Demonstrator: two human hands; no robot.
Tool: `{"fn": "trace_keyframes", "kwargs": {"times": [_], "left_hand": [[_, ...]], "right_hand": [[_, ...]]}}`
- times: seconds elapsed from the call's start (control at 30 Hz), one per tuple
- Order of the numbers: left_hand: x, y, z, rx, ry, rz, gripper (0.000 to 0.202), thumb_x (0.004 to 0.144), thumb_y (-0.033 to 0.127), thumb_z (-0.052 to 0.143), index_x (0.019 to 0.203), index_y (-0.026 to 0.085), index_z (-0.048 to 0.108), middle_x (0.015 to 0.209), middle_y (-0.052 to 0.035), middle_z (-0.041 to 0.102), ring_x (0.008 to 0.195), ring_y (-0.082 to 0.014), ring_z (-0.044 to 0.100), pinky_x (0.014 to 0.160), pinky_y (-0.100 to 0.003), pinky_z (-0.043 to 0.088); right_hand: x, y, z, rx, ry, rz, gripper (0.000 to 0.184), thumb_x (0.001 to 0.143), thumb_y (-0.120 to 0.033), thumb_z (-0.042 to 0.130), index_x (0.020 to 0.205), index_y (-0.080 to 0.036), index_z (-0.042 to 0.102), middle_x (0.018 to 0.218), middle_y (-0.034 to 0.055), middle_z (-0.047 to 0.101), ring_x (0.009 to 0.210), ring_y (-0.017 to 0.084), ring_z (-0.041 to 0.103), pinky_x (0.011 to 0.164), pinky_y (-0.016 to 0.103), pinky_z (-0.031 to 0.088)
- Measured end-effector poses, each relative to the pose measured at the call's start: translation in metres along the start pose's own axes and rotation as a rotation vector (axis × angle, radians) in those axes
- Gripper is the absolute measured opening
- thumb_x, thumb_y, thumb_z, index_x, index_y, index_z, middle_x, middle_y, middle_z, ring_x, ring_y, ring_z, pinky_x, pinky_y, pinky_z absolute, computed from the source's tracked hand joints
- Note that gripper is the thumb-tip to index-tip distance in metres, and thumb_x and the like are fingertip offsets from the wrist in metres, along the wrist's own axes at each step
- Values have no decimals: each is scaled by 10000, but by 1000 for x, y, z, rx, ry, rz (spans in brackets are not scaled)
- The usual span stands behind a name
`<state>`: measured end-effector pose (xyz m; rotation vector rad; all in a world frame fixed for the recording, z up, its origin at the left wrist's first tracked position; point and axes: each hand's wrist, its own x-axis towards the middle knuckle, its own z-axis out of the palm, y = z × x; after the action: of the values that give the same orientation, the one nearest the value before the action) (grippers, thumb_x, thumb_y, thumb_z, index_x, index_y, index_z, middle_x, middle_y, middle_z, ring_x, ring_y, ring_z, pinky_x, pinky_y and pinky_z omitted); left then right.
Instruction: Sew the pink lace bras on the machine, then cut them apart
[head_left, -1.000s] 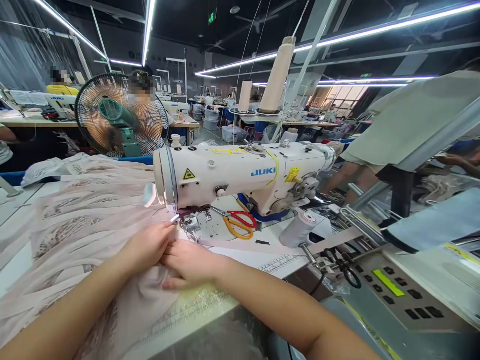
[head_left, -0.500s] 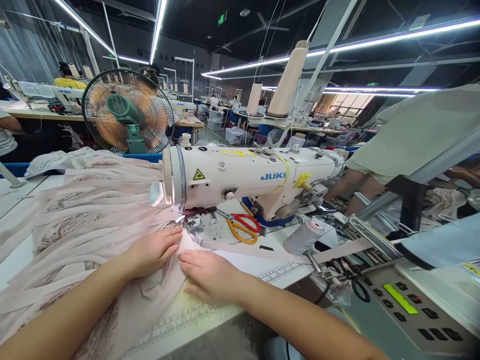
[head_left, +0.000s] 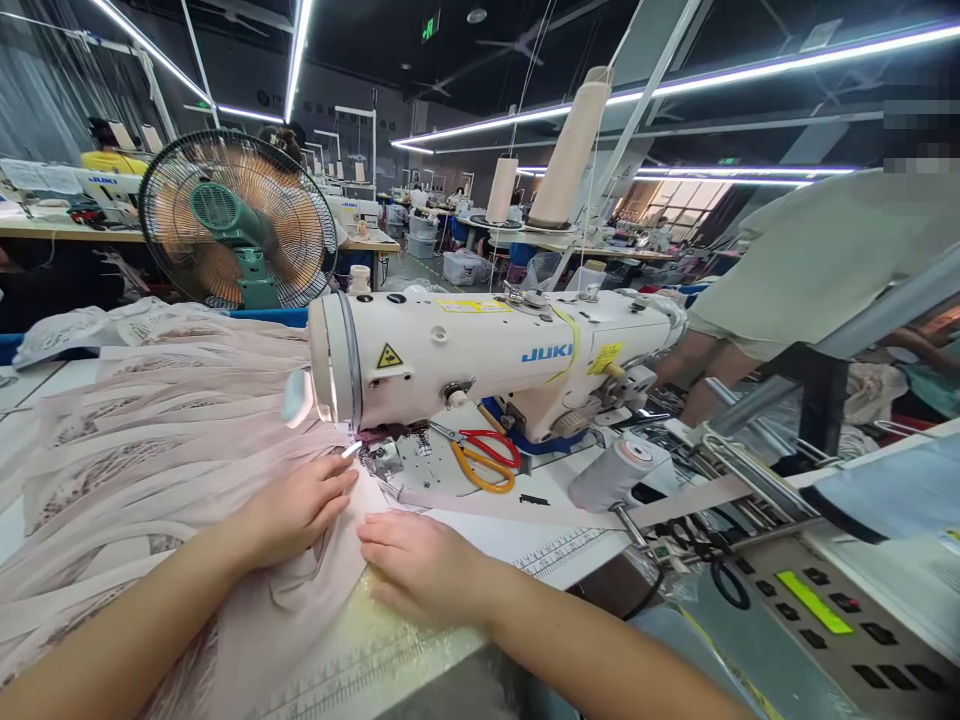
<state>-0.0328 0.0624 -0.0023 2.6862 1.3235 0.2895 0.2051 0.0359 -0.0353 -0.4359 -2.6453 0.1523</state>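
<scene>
Pale pink lace-trimmed fabric (head_left: 187,415) lies in gathered folds across the left of the table and runs under the head of a white JUKI sewing machine (head_left: 420,345). My left hand (head_left: 296,505) is closed on the fabric just in front of the needle area, fingers together and bent. To its right, my right hand (head_left: 424,560) grips the fabric's near edge with curled fingertips; its thumb is mostly hidden. The needle and presser foot are partly hidden behind the machine head and too small to make out clearly.
Orange-and-red-handled scissors (head_left: 484,460) lie on the machine bed. A grey thread cone (head_left: 615,470) rests on its side at the right, near a control panel (head_left: 832,610). A green fan (head_left: 236,225) stands behind the fabric. A person in pale clothes (head_left: 817,260) stands at right.
The view has shifted slightly, moving the machine head and fan a little left in the picture. Both hands keep nearly the same place on the fabric, which has moved little.
</scene>
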Motion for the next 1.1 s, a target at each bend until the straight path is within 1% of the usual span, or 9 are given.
{"fn": "trace_keyframes", "kwargs": {"times": [0.2,0.37,0.53,0.67,0.83,1.0,1.1], "left_hand": [[2,-1,0,9,11,13,452,950,365,309,1205,185,636,1250,-145,620,1143,-271,587,944,-384,501],[2,-5,4,7,70,31,435,947,387,326,1194,218,642,1224,-124,634,1108,-259,598,913,-360,508],[3,-3,2,21,44,18,459,951,381,303,1203,189,635,1225,-151,627,1085,-267,605,907,-381,510],[3,-3,0,3,70,11,437,944,383,323,1173,208,652,1205,-139,633,1048,-265,613,877,-374,519],[6,-8,1,16,71,-4,443,939,388,329,1190,207,646,1214,-130,632,1055,-258,608,892,-371,511],[13,-12,-10,35,50,-8,432,931,372,332,1157,207,661,1231,-122,619,1087,-254,593,923,-363,488],[11,-2,-16,39,38,20,396,926,363,347,1044,213,694,1156,-110,645,1024,-241,607,882,-356,503]], "right_hand": [[2,0,-3,-10,-12,6,280,913,-310,482,1046,-100,612,1203,133,633,1175,210,544,1064,342,409],[0,1,-2,-26,3,0,306,930,-317,444,1088,-114,609,1230,121,632,1194,205,544,1068,343,407],[-1,1,0,-12,43,-10,296,928,-306,441,1059,-110,619,1206,116,646,1180,209,560,1073,337,407],[-1,1,0,9,9,9,286,931,-305,436,1053,-116,613,1219,123,634,1215,205,533,1092,340,389],[1,1,-6,21,-31,64,323,916,-320,474,1116,-93,588,1246,140,611,1252,214,498,1118,340,359],[5,1,-9,5,-60,109,391,910,-335,493,1177,-61,570,1321,157,561,1289,245,469,1133,340,335],[5,2,-7,-3,-52,117,437,908,-355,509,1204,-37,563,1338,169,548,1297,261,463,1137,343,329]]}}
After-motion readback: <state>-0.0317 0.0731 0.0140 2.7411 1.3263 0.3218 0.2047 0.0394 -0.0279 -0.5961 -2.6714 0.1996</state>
